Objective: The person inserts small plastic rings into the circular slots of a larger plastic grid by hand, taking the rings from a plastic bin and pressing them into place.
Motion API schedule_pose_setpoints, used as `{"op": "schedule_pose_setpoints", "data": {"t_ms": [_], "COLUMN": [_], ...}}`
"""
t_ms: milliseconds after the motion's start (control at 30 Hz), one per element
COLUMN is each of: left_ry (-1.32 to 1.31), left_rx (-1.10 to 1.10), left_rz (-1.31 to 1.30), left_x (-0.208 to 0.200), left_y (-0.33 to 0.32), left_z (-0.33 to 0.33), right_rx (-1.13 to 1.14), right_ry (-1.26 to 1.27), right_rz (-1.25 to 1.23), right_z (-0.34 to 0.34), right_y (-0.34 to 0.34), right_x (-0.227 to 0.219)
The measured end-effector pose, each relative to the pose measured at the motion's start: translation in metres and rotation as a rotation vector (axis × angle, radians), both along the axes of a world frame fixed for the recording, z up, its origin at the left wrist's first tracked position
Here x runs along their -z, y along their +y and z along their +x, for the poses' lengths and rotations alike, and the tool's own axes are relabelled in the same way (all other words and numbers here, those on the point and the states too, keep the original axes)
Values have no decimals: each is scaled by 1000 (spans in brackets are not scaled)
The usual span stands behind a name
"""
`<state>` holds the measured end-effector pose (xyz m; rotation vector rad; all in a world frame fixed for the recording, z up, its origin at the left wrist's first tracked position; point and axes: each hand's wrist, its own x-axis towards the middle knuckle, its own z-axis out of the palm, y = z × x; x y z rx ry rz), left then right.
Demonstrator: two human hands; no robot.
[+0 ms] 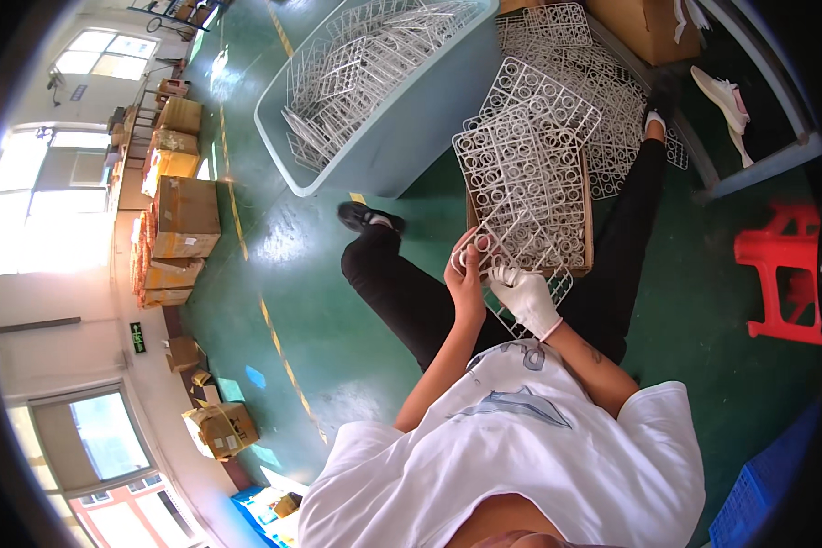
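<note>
A white plastic frame with rings, like a molded sprue (pixel 558 284), is held at a tilt over my lap. My left hand (pixel 467 280), bare, pinches its left edge by a ring, thumb and fingers closed. My right hand (pixel 524 299), in a white glove with the fingertips uncovered, is closed on the frame close beside my left hand; its fingertips are partly hidden. Just beyond lies a stack of similar ring frames (pixel 521 169), heaped in and above a cardboard box (pixel 588 224) between my legs.
A grey-blue tub (pixel 402 132) full of white wire-like frames stands ahead on the left. More ring frames (pixel 603 110) lie piled on the green floor. To the right are a red stool (pixel 781 269), a metal table leg (pixel 767 169) and a blue crate (pixel 758 489). Cartons (pixel 184 219) line the left wall.
</note>
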<state>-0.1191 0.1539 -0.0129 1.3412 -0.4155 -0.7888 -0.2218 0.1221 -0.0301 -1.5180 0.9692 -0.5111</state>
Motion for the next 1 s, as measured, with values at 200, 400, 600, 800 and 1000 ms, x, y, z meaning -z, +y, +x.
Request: {"op": "schedule_pose_setpoints", "data": {"t_ms": [200, 400, 600, 800, 1000], "left_ry": [125, 245, 199, 67, 97], "left_rx": [-64, -71, -50, -18, 27], "left_rz": [4, -83, -55, 10, 11], "left_x": [-16, 0, 10, 20, 17], "left_y": [-12, -26, -44, -59, -76], "left_z": [18, 40, 31, 25, 14], "right_rx": [167, 201, -104, -201, -283], "right_ry": [-5, -59, 215, 297, 260], "right_rz": [353, 27, -578, -567, -335], "right_z": [11, 31, 37, 33, 23], "right_y": [-10, -16, -39, -58, -83], "right_x": [-18, -8, -18, -3, 5]}}
